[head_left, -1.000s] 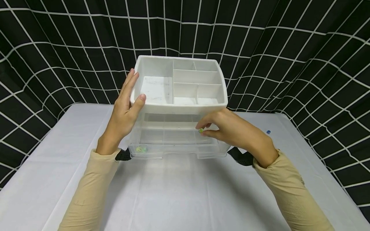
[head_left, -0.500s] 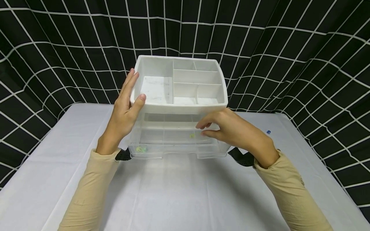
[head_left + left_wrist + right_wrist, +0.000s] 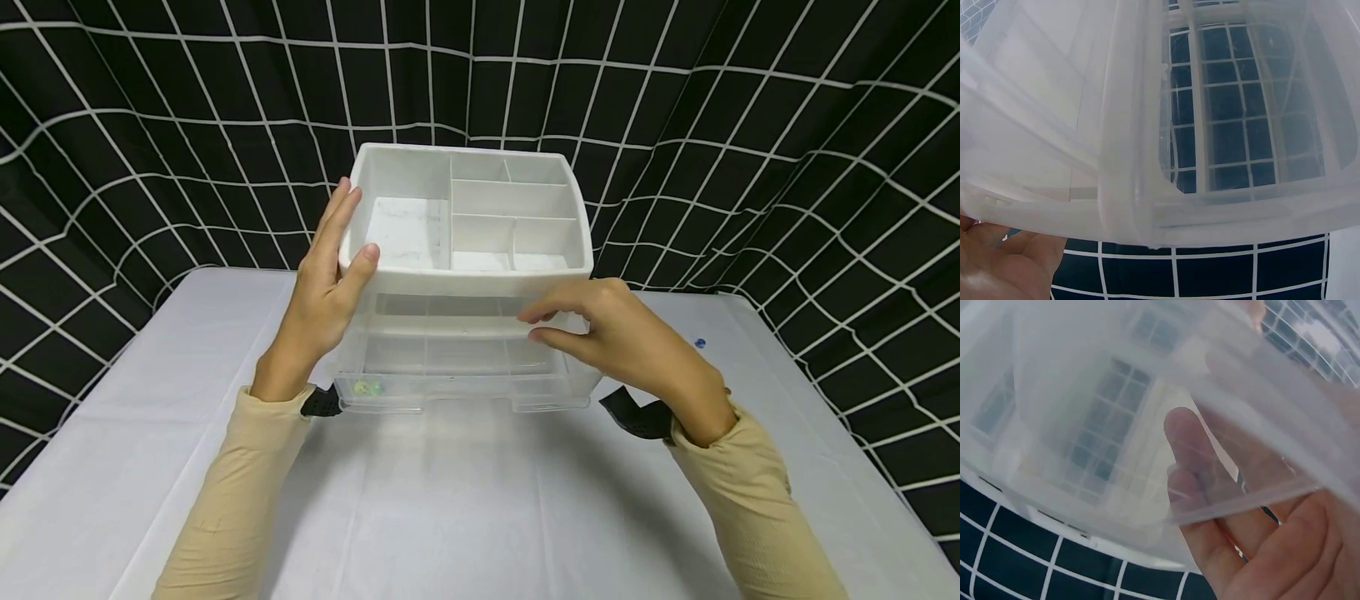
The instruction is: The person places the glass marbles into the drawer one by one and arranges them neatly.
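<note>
A: Head view?
B: White organizer (image 3: 465, 285), on the table (image 3: 465, 508); clear drawer (image 3: 468, 388) out in front, beads (image 3: 367, 388) at its left corner. Left hand (image 3: 318, 304): straight along the side, thumb on rim. Right hand (image 3: 603, 329): thumb and fingers apart, nothing held. Room before the drawer.
A: Left wrist?
B: Translucent wall (image 3: 1125, 125); probably light, stiff, slick. Hold by sides.
A: Right wrist?
B: Fingers (image 3: 1209, 542) behind clear wall (image 3: 1254, 422); edge close, perhaps brittle.

Soft shadows, hazy wrist views
</note>
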A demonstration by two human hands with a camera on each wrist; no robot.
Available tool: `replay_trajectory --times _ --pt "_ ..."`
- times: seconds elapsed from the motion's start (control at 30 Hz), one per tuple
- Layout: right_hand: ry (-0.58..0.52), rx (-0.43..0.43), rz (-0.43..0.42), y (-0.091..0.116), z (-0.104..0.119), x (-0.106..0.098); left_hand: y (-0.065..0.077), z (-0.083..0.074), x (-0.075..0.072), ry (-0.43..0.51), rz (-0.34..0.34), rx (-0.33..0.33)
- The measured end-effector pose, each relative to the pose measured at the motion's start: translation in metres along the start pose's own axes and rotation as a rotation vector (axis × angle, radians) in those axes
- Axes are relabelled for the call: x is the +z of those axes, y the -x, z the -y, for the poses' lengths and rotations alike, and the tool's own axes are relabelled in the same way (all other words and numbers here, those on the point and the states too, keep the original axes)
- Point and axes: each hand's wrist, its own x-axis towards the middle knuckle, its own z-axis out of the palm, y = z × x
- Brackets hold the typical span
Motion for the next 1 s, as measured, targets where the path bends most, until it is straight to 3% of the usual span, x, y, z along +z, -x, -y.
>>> replay_trajectory --times 0.33,0.63,1.0 --pt "0.029 -0.048 -0.216 0.016 -0.009 -0.003 0.0 -0.001 0.0 0.003 -0.001 -0.005" --pt "0.017 -0.029 -0.381 0.025 -0.017 -0.001 0.001 0.0 0.0 -0.003 -0.008 -0.001" --pt "0.027 0.031 -0.514 0.035 -0.035 0.005 0.001 0.0 0.001 -0.013 -0.01 -0.001"
